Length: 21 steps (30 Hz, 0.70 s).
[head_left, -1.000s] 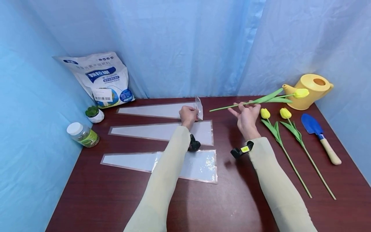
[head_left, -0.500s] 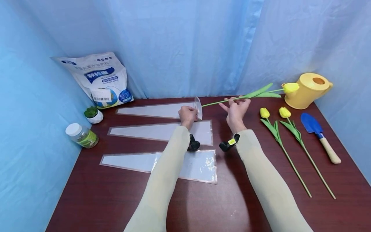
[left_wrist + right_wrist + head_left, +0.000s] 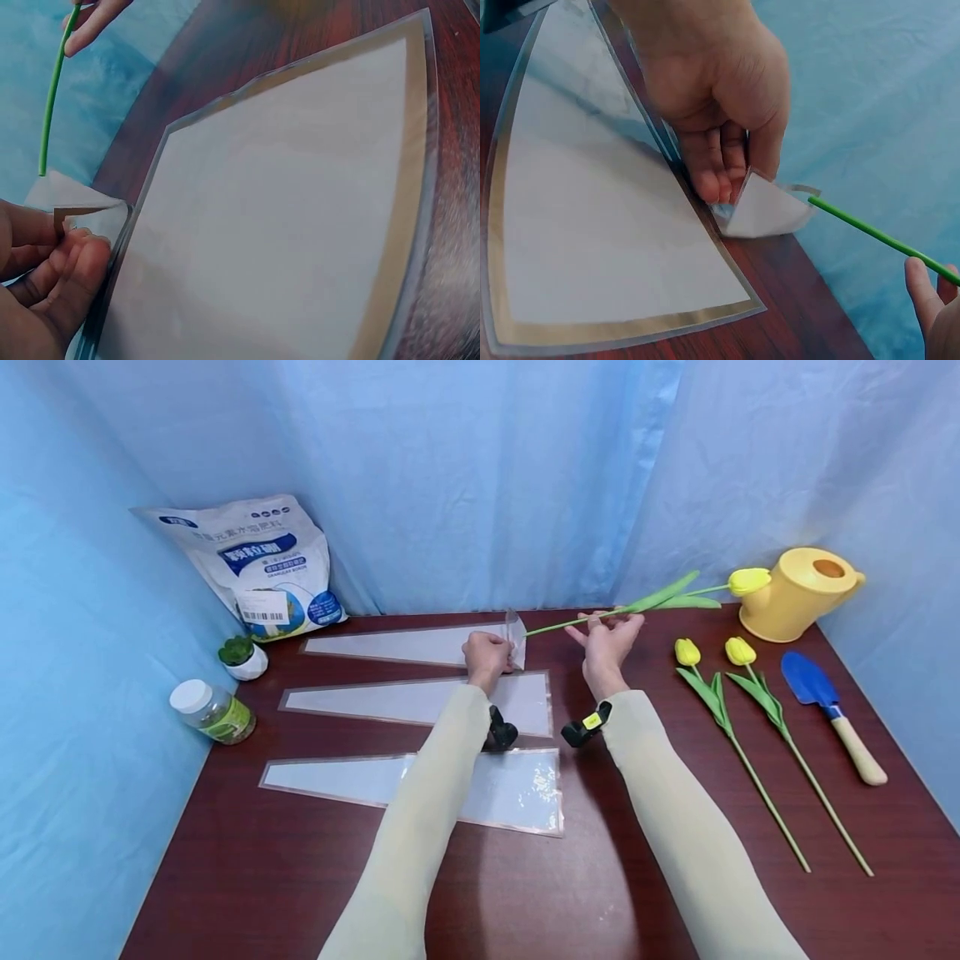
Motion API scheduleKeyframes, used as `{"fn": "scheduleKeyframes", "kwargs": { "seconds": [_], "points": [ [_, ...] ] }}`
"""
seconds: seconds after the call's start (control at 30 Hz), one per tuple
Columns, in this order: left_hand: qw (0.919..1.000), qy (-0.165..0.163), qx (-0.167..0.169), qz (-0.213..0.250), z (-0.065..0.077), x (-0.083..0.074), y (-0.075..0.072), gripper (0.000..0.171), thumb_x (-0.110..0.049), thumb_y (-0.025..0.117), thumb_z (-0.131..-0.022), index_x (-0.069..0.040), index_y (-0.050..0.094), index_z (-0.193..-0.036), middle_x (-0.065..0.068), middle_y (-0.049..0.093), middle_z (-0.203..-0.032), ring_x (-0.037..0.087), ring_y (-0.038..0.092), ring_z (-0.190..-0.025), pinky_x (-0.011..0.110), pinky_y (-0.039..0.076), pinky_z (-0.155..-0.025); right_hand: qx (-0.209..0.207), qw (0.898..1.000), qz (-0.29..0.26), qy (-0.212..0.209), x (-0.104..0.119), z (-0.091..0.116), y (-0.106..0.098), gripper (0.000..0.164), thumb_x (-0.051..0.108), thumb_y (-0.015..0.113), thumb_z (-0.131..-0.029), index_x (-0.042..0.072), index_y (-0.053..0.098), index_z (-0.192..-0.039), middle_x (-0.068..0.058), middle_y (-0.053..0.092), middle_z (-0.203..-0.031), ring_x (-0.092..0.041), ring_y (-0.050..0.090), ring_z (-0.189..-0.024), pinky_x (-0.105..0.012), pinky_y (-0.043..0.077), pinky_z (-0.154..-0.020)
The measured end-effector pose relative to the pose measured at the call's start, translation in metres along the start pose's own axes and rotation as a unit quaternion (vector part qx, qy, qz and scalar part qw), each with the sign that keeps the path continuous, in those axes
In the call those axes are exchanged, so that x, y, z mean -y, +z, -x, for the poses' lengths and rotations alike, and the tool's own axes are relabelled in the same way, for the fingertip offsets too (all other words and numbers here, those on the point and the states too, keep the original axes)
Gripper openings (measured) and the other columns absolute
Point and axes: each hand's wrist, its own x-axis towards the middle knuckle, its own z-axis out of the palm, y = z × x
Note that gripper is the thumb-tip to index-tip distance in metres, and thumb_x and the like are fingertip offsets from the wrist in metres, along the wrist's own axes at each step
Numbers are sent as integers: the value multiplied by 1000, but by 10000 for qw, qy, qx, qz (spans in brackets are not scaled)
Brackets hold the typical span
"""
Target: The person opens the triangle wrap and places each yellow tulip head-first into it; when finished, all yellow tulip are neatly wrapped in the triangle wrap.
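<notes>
Yellow tulip (image 3: 663, 593) slants up to the right through the right hand (image 3: 607, 647), whose thumb and fingers grasp its green stem. The stem's tip meets the raised mouth of the far white sleeve (image 3: 397, 646); whether inside, I cannot tell. The left hand (image 3: 487, 654) pinches that mouth's edge. Nearer lie two more sleeves (image 3: 517, 700); rightward, two tulips (image 3: 708, 695) and a blue trowel (image 3: 806, 679).

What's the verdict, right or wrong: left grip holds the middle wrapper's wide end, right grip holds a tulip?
Wrong one: in the head view, the left grip holds the farthest wrapper by its wide end. The right grip does hold a tulip.
</notes>
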Motion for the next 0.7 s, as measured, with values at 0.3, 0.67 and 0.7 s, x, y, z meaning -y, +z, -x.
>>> {"fn": "scheduleKeyframes", "kwargs": {
  "seconds": [0.3,0.67,0.7],
  "points": [
    [9989,445,-92,-105,4,-10,-2,15,-11,66,-94,-3,79,-96,13,75,-82,8,63,-53,21,55,-51,-32,9996,260,-132,2,0,0,33,-10,51,-96,7,34,-119,-14,50,-105,-21,67,-87,-41,63,-74],
    [9811,1572,-498,-1011,13,-18,0,19,-13,62,-95,-7,81,-95,9,78,-87,20,72,-76,28,57,-69,133,9971,705,-248,-5,5,1,51,-8,61,-92,16,39,-131,-17,61,-104,-27,73,-91,-39,63,-74],
    [9803,1612,-520,-1020,13,-18,0,19,-13,62,-95,-6,80,-95,9,78,-88,21,72,-78,30,58,-70,179,9967,749,-257,-5,5,1,52,-7,63,-91,15,39,-131,-16,63,-103,-29,74,-94,-41,63,-74]
  ]
}}
